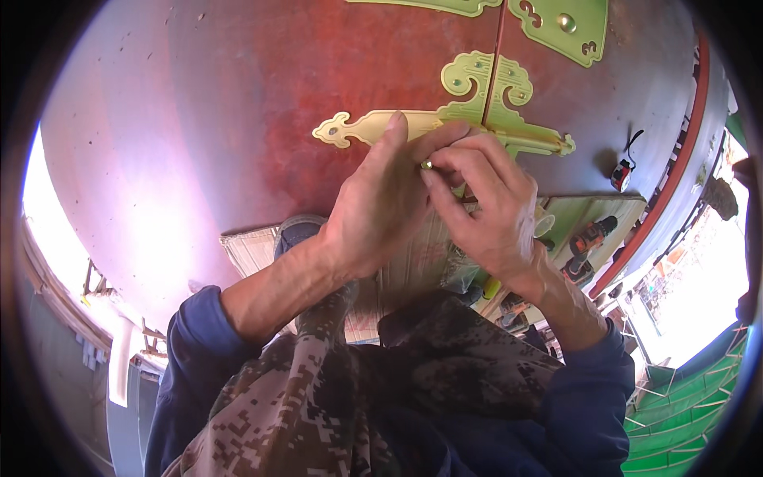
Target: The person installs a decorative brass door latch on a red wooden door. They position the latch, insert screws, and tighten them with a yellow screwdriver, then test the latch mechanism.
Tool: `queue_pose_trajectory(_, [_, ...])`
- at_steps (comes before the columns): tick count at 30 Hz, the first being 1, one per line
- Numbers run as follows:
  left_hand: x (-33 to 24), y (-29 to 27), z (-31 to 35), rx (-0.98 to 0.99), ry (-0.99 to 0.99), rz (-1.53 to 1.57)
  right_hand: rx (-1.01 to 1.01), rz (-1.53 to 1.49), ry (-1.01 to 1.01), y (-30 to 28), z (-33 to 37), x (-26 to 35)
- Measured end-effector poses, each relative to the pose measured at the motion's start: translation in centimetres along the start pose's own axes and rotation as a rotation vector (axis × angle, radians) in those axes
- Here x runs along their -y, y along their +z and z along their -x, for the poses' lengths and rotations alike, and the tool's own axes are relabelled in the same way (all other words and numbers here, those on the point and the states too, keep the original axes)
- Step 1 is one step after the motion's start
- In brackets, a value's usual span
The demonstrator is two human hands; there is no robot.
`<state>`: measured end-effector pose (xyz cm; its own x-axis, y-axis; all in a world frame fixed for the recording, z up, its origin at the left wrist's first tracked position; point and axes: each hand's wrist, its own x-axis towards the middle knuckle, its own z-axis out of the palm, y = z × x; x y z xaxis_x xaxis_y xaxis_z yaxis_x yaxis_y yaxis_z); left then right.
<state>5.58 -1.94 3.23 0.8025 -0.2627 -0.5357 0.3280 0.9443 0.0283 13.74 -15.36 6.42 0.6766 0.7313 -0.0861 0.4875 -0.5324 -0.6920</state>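
Red-brown panel [262, 79], gold fittings [363, 128], green sheeting [687, 421], right grip [494, 195] pinching small stud [427, 165], left grip [377, 191] unclear.

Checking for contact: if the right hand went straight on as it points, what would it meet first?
Probably the left hand, just past the stud pinched by the right hand; exact depth is unclear.

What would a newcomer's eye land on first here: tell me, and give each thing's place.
Probably the ornate gold-coloured fitting, spanning the seam of the reddish surface in the upper middle. Just below it, near the centre, the right hand pinches a small shiny gold-coloured piece beside the left hand. Farther right lies an orange-and-black power drill.
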Motion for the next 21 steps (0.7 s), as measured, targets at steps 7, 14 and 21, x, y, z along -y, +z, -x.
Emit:
queue_pose_trajectory(7, [0.5, -0.1, 0.0, -0.044, 0.084, -0.083, -0.033, 0.092, -0.044, -1.8, -0.5, -0.1])
queue_pose_trajectory(14, [-0.9, 0.3, 0.1, -0.096, 0.045, -0.273, -0.016, 0.193, -0.115, -3.2, -0.5, -0.5])
queue_pose_trajectory(21, [-0.7, -0.4, -0.1, -0.085, -0.02, -0.27, -0.064, 0.112, -0.109, -2.9, 0.4, -1.1])
